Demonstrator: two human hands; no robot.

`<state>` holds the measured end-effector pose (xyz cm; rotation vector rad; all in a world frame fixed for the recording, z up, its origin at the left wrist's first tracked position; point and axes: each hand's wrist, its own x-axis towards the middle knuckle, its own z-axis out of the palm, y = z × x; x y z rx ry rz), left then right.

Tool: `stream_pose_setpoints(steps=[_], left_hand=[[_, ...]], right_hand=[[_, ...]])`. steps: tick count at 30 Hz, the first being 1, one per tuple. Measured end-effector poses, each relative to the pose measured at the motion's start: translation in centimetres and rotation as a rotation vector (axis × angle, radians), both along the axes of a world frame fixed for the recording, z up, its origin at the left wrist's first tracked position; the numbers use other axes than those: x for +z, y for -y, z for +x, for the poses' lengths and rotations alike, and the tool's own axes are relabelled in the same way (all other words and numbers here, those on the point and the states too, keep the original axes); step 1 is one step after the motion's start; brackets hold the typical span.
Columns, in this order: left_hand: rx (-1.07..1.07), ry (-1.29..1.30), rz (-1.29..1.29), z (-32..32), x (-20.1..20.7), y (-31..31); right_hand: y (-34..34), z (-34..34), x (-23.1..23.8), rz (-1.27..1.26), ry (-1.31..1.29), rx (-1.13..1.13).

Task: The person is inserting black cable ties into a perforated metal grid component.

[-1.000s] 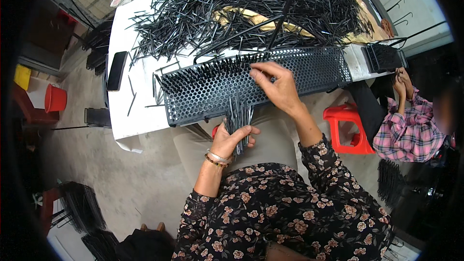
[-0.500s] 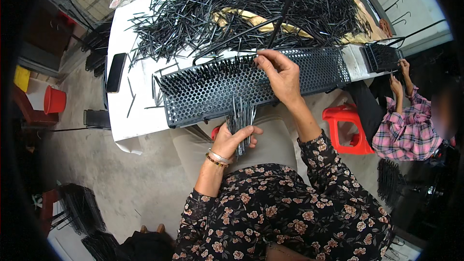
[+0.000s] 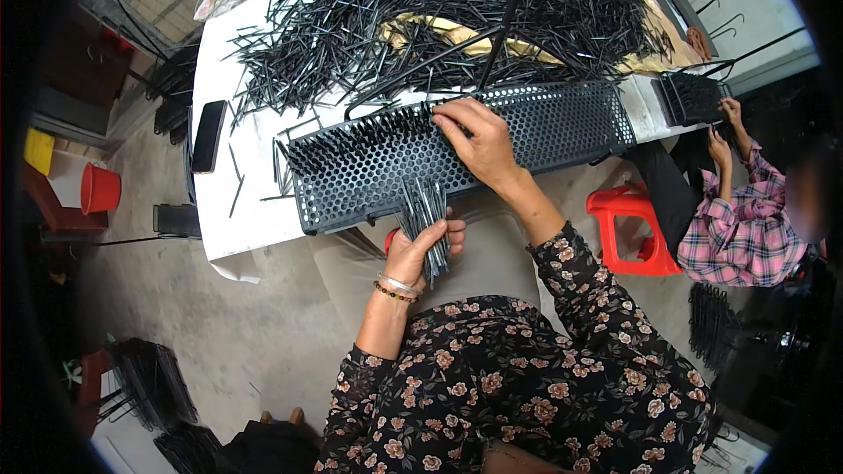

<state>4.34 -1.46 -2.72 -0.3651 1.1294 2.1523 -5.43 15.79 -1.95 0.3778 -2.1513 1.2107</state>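
Observation:
A long black perforated rack (image 3: 351, 184) lies along the near edge of the table, partly over my lap. Many thin black sticks (image 3: 364, 136) stand upright in its holes, over the far left part. My left hand (image 3: 420, 250) is closed round a bundle of loose black sticks (image 3: 426, 206), in front of the rack's near edge. Over the rack, my right hand (image 3: 479, 142) pinches with thumb and forefinger at the right end of the standing sticks. Whatever lies between those fingertips is too small to make out.
A big heap of black sticks (image 3: 562, 0) covers the white table (image 3: 255, 219) behind the rack. A phone (image 3: 209, 136) lies at left. To the right are a red stool (image 3: 619, 233) and a person in a plaid shirt (image 3: 738, 219), working at another rack (image 3: 694, 96).
My right hand has moved left along the row of standing sticks. The left hand still holds the bundle, its fingers shifted slightly and the sticks tilted a little.

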Motion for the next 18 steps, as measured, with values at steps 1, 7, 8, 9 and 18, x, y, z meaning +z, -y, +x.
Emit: stream_pose_setpoints(steps=[1,7,8,9,18], left_hand=[[-0.001,0.009,-0.014,0.0,0.1,0.0],[-0.025,-0.046,-0.06,0.0,1.3,0.6],[-0.027,-0.068,-0.065,0.0,1.5,0.7],[-0.018,-0.075,-0.065,0.0,1.8,0.9],[0.124,-0.11,-0.02,0.2,2.5,2.8]], right_hand=[[0.1,0.0,0.0,0.113,-0.064,-0.005],[0.3,1.0,1.5,0.213,-0.12,-0.037],[0.4,1.7,1.8,0.057,0.025,0.026],[0.5,2.4,2.2,-0.101,0.169,0.095],[3.9,5.4,2.5,-0.419,0.92,0.398]])
